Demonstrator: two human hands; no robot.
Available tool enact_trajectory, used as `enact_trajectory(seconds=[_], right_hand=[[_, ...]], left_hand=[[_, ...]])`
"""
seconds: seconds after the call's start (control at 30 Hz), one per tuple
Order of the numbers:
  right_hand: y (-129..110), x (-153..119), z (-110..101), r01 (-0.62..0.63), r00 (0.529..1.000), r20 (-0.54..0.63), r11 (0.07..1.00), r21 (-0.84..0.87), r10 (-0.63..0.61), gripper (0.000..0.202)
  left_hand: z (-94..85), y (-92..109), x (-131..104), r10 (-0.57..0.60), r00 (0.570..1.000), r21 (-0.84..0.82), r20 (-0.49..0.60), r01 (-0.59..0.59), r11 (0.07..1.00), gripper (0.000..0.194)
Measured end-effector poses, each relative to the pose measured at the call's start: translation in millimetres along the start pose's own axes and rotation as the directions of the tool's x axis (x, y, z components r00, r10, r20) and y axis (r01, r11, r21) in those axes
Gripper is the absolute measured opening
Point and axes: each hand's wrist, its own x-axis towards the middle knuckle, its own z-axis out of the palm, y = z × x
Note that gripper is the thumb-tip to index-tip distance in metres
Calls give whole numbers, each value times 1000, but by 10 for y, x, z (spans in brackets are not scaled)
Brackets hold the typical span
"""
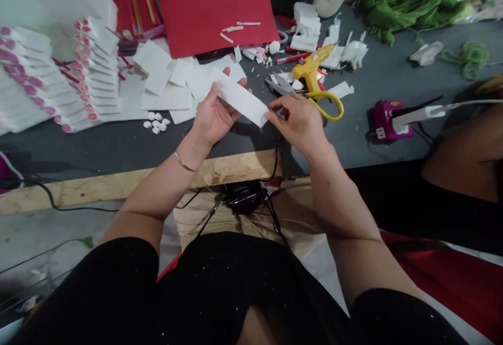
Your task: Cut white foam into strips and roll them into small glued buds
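A white paper strip [243, 101] stretches between my two hands above the dark table. Its upper left end lies over the fingers of my left hand [216, 112], with the thumb resting on it. My right hand [296, 120] pinches the lower right corner between thumb and fingers. Just beyond my right hand are scissors with yellow handles [334, 107] and a yellow glue gun [310, 73]. White paper pieces [168, 96] lie behind my left hand, and a few small white balls [156, 123] sit to its left.
Rows of white rolls with pink ends [94, 73] fill the left side. A red sheet [216, 4] lies at the back. On the right are a purple power adapter [387, 120], green yarn [412, 4] and another person's arm [463, 93]. The table's wooden edge [236, 167] is near me.
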Motion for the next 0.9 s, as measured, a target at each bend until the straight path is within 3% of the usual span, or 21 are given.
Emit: enact_trajectory(seconds=[0.23,0.43,0.6,0.77,0.9], right_hand=[[-46,16,71,-153,987,4,952,266,158,33],[-128,22,77,-264,963,179,840,475,202,23],[-160,76,88,-319,947,213,770,552,240,28],[-149,127,133,-373,926,291,696,613,241,37],[-119,173,175,-380,925,277,626,681,261,42]], left_hand=[[-5,-21,7,15,1000,-43,-12,-16,999,45],[-54,-50,39,30,999,-85,10,-29,996,46],[-47,-37,32,50,999,-30,-3,-50,998,48],[-5,-10,-15,43,997,-31,66,-41,999,47],[1,-49,-13,44,999,-36,-17,-45,998,48]])
